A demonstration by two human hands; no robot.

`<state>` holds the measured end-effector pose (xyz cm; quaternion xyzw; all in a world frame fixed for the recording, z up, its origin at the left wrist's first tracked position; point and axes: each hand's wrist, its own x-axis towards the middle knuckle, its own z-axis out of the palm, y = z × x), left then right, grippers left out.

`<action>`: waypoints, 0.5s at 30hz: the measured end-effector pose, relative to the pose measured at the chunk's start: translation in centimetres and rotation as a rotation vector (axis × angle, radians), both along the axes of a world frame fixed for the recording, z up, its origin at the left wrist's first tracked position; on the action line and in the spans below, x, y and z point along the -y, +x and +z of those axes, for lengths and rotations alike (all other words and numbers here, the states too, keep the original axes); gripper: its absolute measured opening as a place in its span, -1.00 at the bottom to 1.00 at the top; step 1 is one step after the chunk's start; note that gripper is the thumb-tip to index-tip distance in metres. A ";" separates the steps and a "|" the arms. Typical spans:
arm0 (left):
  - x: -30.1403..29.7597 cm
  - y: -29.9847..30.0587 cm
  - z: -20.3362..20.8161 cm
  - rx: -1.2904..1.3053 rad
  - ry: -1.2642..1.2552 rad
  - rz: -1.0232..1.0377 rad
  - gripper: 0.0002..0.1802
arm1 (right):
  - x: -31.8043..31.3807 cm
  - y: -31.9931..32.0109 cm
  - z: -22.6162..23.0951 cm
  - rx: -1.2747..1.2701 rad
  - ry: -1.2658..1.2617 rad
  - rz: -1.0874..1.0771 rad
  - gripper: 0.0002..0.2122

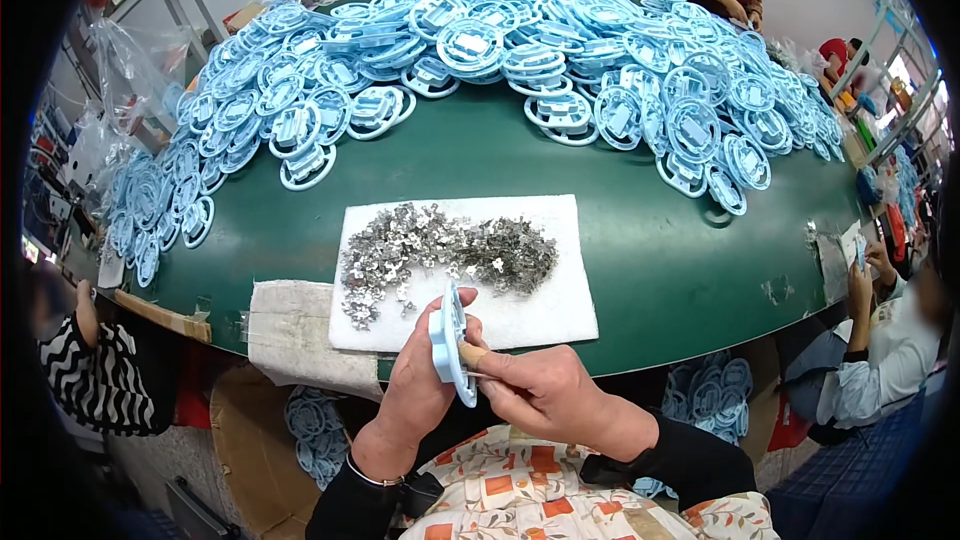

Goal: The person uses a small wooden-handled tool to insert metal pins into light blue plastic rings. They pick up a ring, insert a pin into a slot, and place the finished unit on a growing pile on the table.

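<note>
Ring (449, 343): light blue plastic, held edge-on above the near table edge, just in front of the white pad.
Left hand (418, 380): fingers closed around the ring's left side, thumb tip over its top.
Right hand (545, 390): thumb and forefinger pinched against the ring's right face; what lies between the fingertips is too small to tell.
White pad (560, 305): flat rectangle on the green table (640, 240), carrying a loose heap of small metal clips (440, 250) across its upper half.
Second pad (290, 325): greyish white, worn, touching the white pad's left edge and hanging over the table edge.
Ring pile (520, 50): many identical blue rings, heaped across the far half of the table and trailing down its left side.
More rings (712, 390): under the table at right, container not clear.
Clear bags (125, 70): at far left.
Other people: seated at left, at right and across the far side.
</note>
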<state>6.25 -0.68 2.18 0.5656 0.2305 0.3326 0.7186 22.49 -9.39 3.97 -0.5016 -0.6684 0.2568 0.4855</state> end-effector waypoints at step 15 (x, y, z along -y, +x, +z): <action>1.2 0.4 3.1 -0.066 -0.125 0.050 -0.44 | 2.7 4.0 2.0 -0.411 -0.464 -0.153 -0.90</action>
